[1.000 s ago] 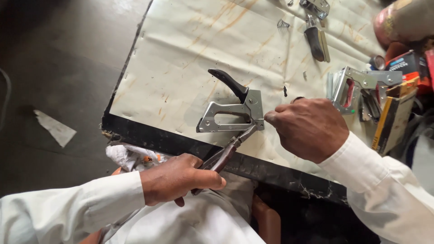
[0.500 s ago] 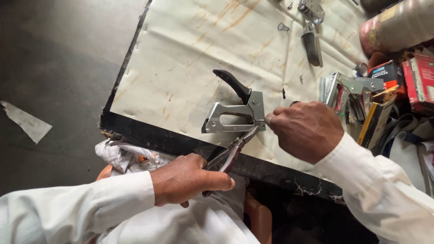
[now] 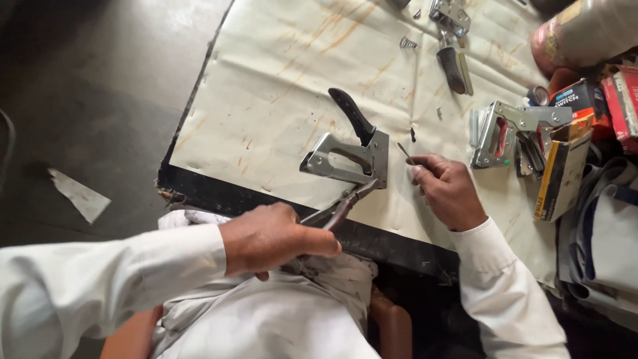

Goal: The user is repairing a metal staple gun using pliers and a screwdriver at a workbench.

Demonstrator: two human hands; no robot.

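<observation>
Looks like a small repair workshop. The worktop [image 3: 279, 80] has a stained pale cover w/ worn black edge. Several metal staple guns lie on it, e.g. one at centre [image 3: 345, 156], another at right [image 3: 508, 129]; loose spring [image 3: 407, 43] at top; small boxes [image 3: 578, 133] at right edge.

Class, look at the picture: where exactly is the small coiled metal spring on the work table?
In the head view, the spring lies on the stained table cover near the far edge, just left of the black-handled tool, well beyond both hands.
</observation>
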